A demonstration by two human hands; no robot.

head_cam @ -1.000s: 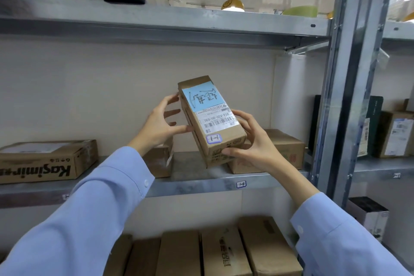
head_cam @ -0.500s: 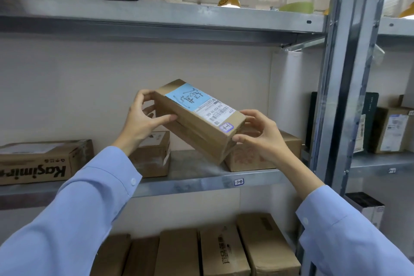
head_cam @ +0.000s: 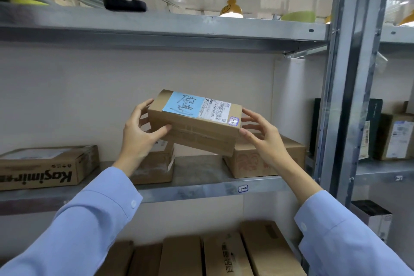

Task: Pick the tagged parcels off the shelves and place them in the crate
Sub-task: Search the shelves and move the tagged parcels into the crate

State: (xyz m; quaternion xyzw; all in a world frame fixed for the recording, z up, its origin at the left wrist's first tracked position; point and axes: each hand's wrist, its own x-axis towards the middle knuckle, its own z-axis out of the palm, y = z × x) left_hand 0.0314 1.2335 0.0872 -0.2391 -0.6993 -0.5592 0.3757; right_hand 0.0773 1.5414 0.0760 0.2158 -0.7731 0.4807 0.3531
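A brown cardboard parcel (head_cam: 197, 132) with a blue handwritten label, a barcode sticker and a small purple tag (head_cam: 233, 121) hangs in the air in front of the middle shelf (head_cam: 201, 192). It lies nearly level, its long side across the view. My left hand (head_cam: 139, 132) grips its left end, thumb on the front face and fingers behind. My right hand (head_cam: 264, 139) holds the right end with fingertips and thumb. No crate is in view.
On the middle shelf stand a "Kasimir" box (head_cam: 44, 170) at left, a small box (head_cam: 156, 168) behind my left wrist and a printed box (head_cam: 257, 163) below the parcel's right end. A steel post (head_cam: 349, 96) rises at right. Several boxes (head_cam: 224, 253) fill the lower shelf.
The parcel has turned from standing nearly upright to lying almost level, and my hands have shifted to its two ends. The view has tilted slightly upward.
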